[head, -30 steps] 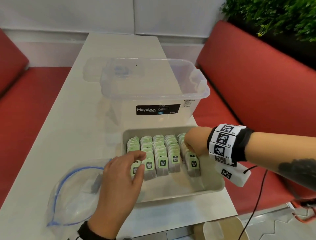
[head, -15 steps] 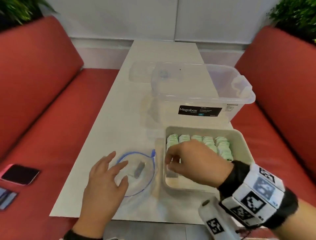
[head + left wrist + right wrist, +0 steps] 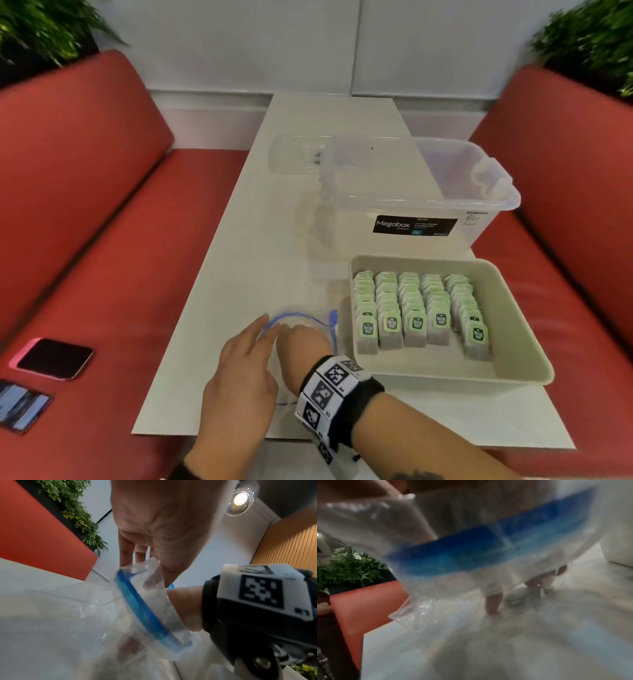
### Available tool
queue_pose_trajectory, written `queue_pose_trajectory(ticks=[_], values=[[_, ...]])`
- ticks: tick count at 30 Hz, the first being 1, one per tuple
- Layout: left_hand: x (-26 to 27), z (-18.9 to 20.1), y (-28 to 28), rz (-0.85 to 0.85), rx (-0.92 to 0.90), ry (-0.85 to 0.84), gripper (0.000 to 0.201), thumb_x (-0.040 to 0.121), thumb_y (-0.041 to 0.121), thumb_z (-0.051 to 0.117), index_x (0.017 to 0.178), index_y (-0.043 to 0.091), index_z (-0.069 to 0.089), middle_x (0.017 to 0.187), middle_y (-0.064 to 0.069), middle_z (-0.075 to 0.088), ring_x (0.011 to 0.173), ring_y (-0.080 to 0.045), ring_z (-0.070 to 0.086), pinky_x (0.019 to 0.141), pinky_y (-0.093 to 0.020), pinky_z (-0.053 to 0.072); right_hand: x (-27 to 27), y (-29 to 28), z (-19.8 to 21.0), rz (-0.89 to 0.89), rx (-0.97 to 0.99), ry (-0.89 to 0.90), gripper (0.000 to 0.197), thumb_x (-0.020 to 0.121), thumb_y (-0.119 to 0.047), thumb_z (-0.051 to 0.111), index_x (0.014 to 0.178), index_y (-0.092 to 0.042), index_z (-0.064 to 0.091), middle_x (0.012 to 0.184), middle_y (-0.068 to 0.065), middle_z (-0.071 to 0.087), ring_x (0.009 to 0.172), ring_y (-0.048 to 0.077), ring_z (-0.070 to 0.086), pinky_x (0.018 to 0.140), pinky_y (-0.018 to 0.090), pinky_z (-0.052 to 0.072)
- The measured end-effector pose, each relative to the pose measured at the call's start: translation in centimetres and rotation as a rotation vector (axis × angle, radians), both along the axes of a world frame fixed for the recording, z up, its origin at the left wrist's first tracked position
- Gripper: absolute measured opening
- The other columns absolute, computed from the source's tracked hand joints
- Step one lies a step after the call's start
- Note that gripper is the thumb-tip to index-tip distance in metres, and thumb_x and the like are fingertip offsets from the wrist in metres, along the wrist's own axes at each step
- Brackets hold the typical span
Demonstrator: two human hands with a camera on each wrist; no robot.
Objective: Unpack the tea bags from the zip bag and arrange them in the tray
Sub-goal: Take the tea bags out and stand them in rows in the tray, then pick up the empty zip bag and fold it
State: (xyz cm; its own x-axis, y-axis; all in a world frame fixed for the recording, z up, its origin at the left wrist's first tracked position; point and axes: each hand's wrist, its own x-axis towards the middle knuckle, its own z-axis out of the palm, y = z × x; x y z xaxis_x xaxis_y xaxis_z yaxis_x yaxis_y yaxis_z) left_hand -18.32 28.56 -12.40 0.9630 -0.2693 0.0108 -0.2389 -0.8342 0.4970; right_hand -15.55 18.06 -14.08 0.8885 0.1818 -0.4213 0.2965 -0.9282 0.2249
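Observation:
A beige tray at the table's near right holds several rows of green-tagged tea bags standing upright. Left of it lies the clear zip bag with its blue zip rim open. My left hand pinches the rim between thumb and fingers and lifts it. My right hand reaches into the bag's mouth. In the blurred right wrist view its fingers point down through the plastic at a greyish tea bag. Whether they grip it is not clear.
A clear Megabox tub stands behind the tray, with its lid lying further back. Red benches flank the white table. On the left bench lie a phone and cards. The table's near edge is just below my hands.
My right hand left the tray, crossed left and went into the zip bag. My left hand came off the tray, passed over the bag and took its rim.

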Motion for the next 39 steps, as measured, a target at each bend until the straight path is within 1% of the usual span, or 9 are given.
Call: queue_pose_trajectory(ticks=[1, 2, 7, 18, 22, 25, 30, 34, 39], values=[[0.0, 0.1, 0.0, 0.001, 0.002, -0.003, 0.069, 0.086, 0.007, 0.048, 0.141, 0.042, 0.027, 0.150, 0.026, 0.013, 0.133, 0.002, 0.017, 0.084, -0.016, 0.038, 0.1, -0.1, -0.1, -0.029, 0.035, 0.004, 0.032, 0.098, -0.009, 0.041, 0.128, 0.004, 0.044, 0.118, 0.018, 0.055, 0.115, 0.033, 0.051, 0.045, 0.028, 0.020], [0.1, 0.1, 0.0, 0.002, 0.006, -0.003, 0.068, 0.087, 0.008, 0.048, 0.141, 0.042, 0.026, 0.150, 0.027, 0.013, 0.133, 0.002, 0.016, 0.084, -0.016, 0.038, 0.3, -0.3, -0.3, -0.080, 0.123, 0.007, 0.028, 0.097, -0.008, 0.043, 0.122, 0.001, 0.051, 0.115, 0.019, 0.058, 0.110, 0.034, 0.055, 0.069, 0.026, 0.043], [0.3, 0.1, -0.2, -0.003, 0.036, -0.014, 0.067, 0.088, 0.009, 0.048, 0.143, 0.040, 0.025, 0.151, 0.025, 0.014, 0.134, 0.001, 0.018, 0.082, -0.016, 0.039, 0.1, -0.7, -0.6, -0.170, 0.299, 0.059, 0.027, 0.095, -0.006, 0.043, 0.118, 0.004, 0.052, 0.122, 0.019, 0.056, 0.113, 0.033, 0.054, 0.096, 0.039, 0.040], [2.6, -1.2, 0.0, -0.039, -0.019, -0.050, 0.048, 0.092, 0.019, 0.050, 0.138, 0.030, 0.041, 0.153, 0.013, 0.018, 0.135, -0.010, 0.026, 0.093, -0.026, 0.041, -2.2, -3.7, 3.4, -0.458, 0.930, -0.435, 0.013, 0.094, -0.024, 0.047, 0.096, -0.022, 0.059, 0.089, -0.001, 0.067, 0.084, 0.018, 0.060, 0.065, 0.028, 0.038], [2.8, -0.9, -0.5, -0.049, -0.224, -0.147, 0.030, 0.095, 0.019, 0.042, 0.118, 0.022, 0.060, 0.147, 0.009, 0.033, 0.136, -0.015, 0.031, 0.108, -0.034, 0.034, -3.0, -5.7, 5.1, -0.704, 1.471, -0.391, 0.017, 0.089, -0.013, 0.059, 0.078, -0.026, 0.058, 0.060, -0.011, 0.061, 0.060, 0.001, 0.057, 0.063, 0.021, 0.043], [2.1, 1.3, -1.7, -0.045, -0.487, -0.207, 0.028, 0.089, 0.042, 0.035, 0.105, 0.038, 0.057, 0.122, 0.027, 0.052, 0.115, -0.001, 0.048, 0.096, -0.020, 0.040, -2.9, -6.4, 5.5, -0.799, 1.717, -0.278, 0.021, 0.089, -0.003, 0.057, 0.078, -0.020, 0.058, 0.054, -0.011, 0.062, 0.054, -0.002, 0.057, 0.063, 0.021, 0.047], [1.6, 3.3, -3.4, -0.049, -0.954, 0.046, 0.039, 0.080, 0.060, 0.038, 0.096, 0.035, 0.063, 0.095, 0.015, 0.069, 0.093, -0.004, 0.064, 0.078, -0.024, 0.052, -3.0, -6.9, 6.1, -0.852, 1.890, -0.248, 0.014, 0.092, -0.003, 0.053, 0.083, -0.014, 0.053, 0.072, 0.010, 0.067, 0.070, 0.020, 0.065, 0.062, 0.022, 0.046], [2.0, 4.0, -4.5, 0.013, -0.888, -0.030, 0.017, 0.078, 0.047, 0.060, 0.086, 0.032, 0.063, 0.084, 0.015, 0.070, 0.079, -0.005, 0.064, 0.072, -0.023, 0.051, -3.6, -7.2, 6.2, -0.872, 1.946, -0.160, 0.008, 0.092, -0.003, 0.052, 0.090, -0.010, 0.051, 0.083, 0.015, 0.068, 0.075, 0.023, 0.066, 0.064, 0.022, 0.047], [3.8, 4.9, -5.0, -0.153, -0.569, -0.134, 0.015, 0.087, 0.022, 0.061, 0.087, 0.036, 0.067, 0.077, 0.021, 0.068, 0.079, 0.006, 0.060, 0.070, -0.005, 0.042, -3.9, -8.7, 6.0, -0.656, 1.588, -0.433, 0.019, 0.088, -0.014, 0.060, 0.098, -0.030, 0.056, 0.092, -0.013, 0.061, 0.075, 0.003, 0.055, 0.072, 0.021, 0.045]])
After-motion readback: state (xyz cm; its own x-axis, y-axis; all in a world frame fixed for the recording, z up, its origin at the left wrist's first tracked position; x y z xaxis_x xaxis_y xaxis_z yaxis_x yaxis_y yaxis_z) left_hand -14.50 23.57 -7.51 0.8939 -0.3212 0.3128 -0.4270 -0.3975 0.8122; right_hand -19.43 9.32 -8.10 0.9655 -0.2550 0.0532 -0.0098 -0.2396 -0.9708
